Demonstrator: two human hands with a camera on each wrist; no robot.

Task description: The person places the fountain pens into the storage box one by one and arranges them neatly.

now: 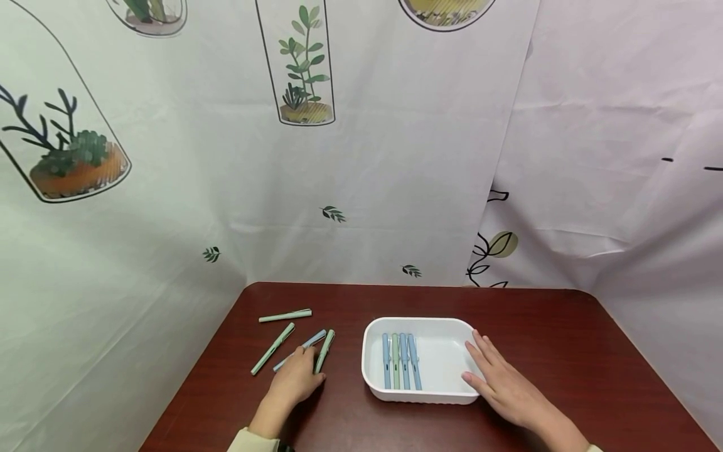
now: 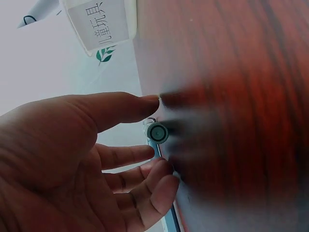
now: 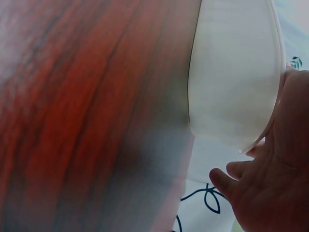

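Observation:
My left hand (image 1: 296,378) reaches down at the table, its thumb and fingers spread on either side of a green pen (image 1: 325,350). In the left wrist view that pen's round end (image 2: 158,133) shows between thumb and forefinger, with gaps around it. A blue pen (image 1: 309,344) lies partly hidden behind the same hand. My right hand (image 1: 511,389) rests with straight fingers against the right rim of a white tray (image 1: 420,397). Side by side inside the tray's left half lie three blue pens (image 1: 405,361) and one green pen (image 1: 396,361).
Two more green pens, one slanted (image 1: 273,349) and one nearly level (image 1: 285,316), lie at the left of the dark red wooden table (image 1: 339,420). Printed cloth (image 1: 384,176) hangs behind the table. A white box with printed characters (image 2: 99,24) appears in the left wrist view.

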